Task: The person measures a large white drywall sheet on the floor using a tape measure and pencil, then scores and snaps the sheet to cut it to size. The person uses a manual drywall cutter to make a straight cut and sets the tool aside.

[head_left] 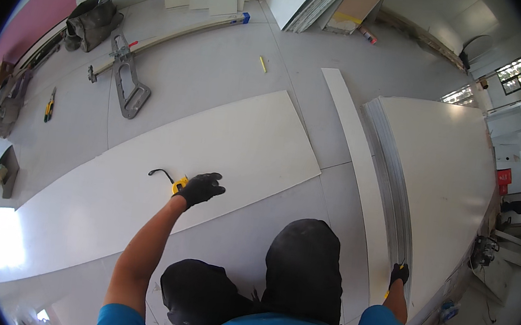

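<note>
My left hand point(203, 189), in a black glove, is over the large white panel point(243, 141) on the floor, its fingers apart and nothing visible in them. Right beside its wrist sits a yellow tape measure point(179, 185) with a black strap. My right hand point(399, 274), also gloved in black, is closed at the near end of the stacked panels point(394, 171). Bits of yellow show above and below its fingers, from a thin yellow tool whose kind I cannot make out. A long narrow white strip point(355, 147) lies along the stack's left side.
A grey metal clamp-like frame point(130, 80) and a long rail point(191, 34) lie at the far left. Yellow-handled pliers point(50, 105) and a small yellow stick point(263, 64) are on the floor. A dark bag point(90, 22) stands at the back left; more boards point(314, 5) lean at the back.
</note>
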Motion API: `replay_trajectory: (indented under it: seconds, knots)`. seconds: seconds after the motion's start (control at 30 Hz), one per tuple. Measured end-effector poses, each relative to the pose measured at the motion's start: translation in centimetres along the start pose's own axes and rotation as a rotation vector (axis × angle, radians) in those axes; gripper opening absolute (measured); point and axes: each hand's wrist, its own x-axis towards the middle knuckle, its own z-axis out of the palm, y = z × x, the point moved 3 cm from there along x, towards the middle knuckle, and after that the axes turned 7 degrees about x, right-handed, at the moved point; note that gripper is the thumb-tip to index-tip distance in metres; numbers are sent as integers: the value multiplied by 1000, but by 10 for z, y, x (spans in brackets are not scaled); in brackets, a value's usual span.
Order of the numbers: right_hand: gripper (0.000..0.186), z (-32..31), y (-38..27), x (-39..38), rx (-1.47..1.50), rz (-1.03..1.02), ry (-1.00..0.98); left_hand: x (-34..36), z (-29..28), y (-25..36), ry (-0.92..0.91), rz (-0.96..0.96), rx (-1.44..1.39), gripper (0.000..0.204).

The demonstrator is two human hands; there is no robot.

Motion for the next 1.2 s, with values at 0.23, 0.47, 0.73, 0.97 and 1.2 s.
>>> replay_trajectory:
  seconds: [0.23,0.47,0.73,0.97,1.2]
  knots:
    - [34,208,-252,0,231,-814,-275,-71,0,-48,105,-170,159,39]
    - [52,286,-362,-96,-38,-1083,-141,-126,17,-69,557,-403,387,73]
    - [51,288,-398,-84,-32,-941,-438,-49,39,-65,484,-396,474,56]
    - [44,338,-363,31,513,-747,-764,-134,125,-58,295,-228,285,20]
    - [48,266,-395,5,344,-700,-1017,-222,151,-83,866,-929,-1491,57]
